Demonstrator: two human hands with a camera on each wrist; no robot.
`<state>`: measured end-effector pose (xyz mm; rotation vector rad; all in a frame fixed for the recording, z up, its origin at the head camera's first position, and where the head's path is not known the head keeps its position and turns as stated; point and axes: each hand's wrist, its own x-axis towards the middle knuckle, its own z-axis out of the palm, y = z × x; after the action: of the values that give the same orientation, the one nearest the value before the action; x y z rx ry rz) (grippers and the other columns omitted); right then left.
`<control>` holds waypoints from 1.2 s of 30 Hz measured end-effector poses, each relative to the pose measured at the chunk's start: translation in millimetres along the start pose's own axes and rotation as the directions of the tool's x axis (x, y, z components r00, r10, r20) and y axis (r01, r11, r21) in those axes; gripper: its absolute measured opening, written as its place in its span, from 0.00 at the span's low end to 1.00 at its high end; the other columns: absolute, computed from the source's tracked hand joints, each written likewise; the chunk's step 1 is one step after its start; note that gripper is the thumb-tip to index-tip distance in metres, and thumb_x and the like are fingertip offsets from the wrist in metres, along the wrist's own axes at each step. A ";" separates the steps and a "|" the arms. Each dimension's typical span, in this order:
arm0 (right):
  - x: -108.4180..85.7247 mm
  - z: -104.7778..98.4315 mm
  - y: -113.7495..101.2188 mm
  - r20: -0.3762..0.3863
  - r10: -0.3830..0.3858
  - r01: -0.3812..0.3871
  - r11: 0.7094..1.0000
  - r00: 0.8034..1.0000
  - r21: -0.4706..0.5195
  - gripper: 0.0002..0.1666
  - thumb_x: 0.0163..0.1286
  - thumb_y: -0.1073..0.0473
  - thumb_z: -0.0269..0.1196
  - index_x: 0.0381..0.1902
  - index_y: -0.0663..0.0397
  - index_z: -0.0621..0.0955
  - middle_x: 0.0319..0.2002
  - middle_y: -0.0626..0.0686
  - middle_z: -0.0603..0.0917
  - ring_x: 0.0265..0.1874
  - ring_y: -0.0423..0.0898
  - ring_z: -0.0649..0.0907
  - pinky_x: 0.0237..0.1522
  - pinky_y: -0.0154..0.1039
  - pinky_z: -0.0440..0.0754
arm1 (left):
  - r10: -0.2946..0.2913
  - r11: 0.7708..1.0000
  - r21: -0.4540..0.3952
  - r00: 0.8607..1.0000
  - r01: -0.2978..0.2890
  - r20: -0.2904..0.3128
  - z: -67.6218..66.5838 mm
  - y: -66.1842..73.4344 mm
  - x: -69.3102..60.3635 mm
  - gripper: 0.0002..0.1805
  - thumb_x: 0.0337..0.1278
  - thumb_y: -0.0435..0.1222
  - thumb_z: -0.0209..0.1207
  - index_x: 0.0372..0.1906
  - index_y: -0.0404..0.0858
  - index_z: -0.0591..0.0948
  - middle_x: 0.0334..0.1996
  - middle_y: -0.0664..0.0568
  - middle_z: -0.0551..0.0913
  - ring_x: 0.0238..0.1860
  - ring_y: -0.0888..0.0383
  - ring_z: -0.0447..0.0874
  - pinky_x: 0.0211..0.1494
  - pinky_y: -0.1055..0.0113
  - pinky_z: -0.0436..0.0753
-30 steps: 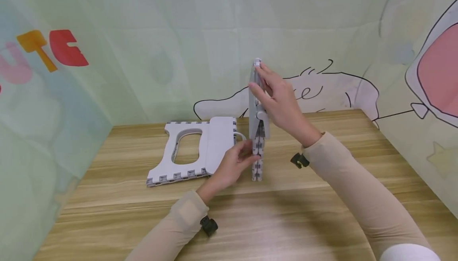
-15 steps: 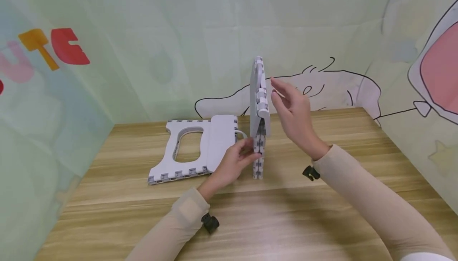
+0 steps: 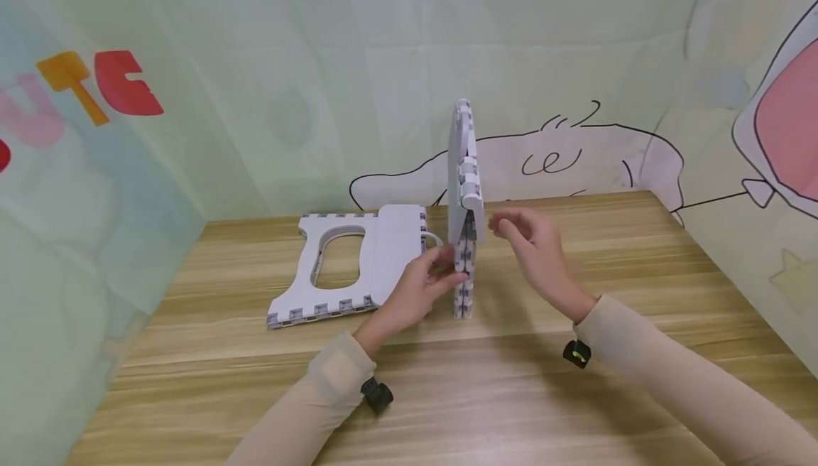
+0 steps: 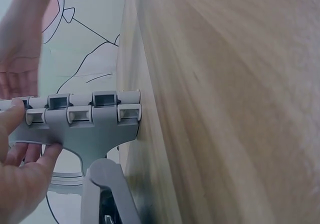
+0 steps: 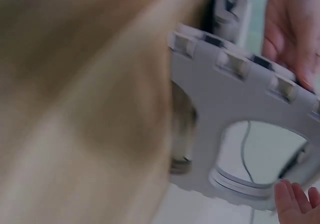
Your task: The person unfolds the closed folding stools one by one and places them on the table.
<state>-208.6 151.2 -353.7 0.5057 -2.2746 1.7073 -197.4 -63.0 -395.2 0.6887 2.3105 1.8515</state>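
Note:
A white-and-grey folding step stool (image 3: 469, 192), folded thin, stands on edge on the table. My left hand (image 3: 415, 287) pinches its lower near edge. In the left wrist view the left thumb lies on the hinged edge of the stool (image 4: 95, 131), and the fingers reach behind the panel. My right hand (image 3: 538, 249) is just right of the stool, fingers loosely bent and holding nothing. The right wrist view shows the right fingertips (image 5: 287, 201) near the stool's panel (image 5: 205, 74) with its oval opening; whether they touch it is unclear there.
A second folded step stool (image 3: 397, 249) lies flat on the wooden table (image 3: 409, 395), left of the upright one and partly behind my left hand. A printed cloth backdrop (image 3: 255, 96) rises behind the table and along both sides.
My right hand has come off the upper part of the upright stool, moved right, then dropped lower beside it. The left hand keeps its hold, and both stools stay in place.

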 end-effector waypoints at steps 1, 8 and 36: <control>-3.7 1.5 4.9 0.020 0.011 -0.011 1.000 1.000 0.008 0.18 0.78 0.61 0.54 0.54 0.71 0.78 0.51 0.64 0.83 0.51 0.55 0.83 0.55 0.39 0.81 | -0.005 1.000 0.000 1.000 0.005 -0.001 -0.2 0.2 0.0 0.25 0.66 0.33 0.62 0.64 0.30 0.72 0.59 0.41 0.78 0.62 0.50 0.77 0.64 0.66 0.76; -28.8 13.4 26.3 0.177 0.055 -0.053 0.998 0.983 -0.018 0.21 0.77 0.60 0.56 0.61 0.66 0.75 0.57 0.61 0.81 0.57 0.56 0.80 0.61 0.53 0.76 | -0.009 1.000 -0.007 1.000 0.009 0.009 1.0 0.5 0.4 0.26 0.65 0.32 0.62 0.65 0.29 0.71 0.60 0.40 0.77 0.62 0.49 0.77 0.64 0.67 0.76; -30.6 10.6 30.6 0.347 -0.028 0.033 0.999 0.937 -0.011 0.29 0.67 0.66 0.67 0.62 0.68 0.71 0.59 0.66 0.78 0.59 0.60 0.78 0.61 0.50 0.77 | 0.032 0.999 -0.027 0.999 -0.031 0.029 0.4 -2.4 0.1 0.24 0.66 0.30 0.61 0.63 0.30 0.70 0.58 0.41 0.76 0.61 0.49 0.76 0.63 0.69 0.75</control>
<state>-193.6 152.5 -395.6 0.8978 -2.4967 1.6933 -198.1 -63.0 -397.5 0.7477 2.2658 1.8684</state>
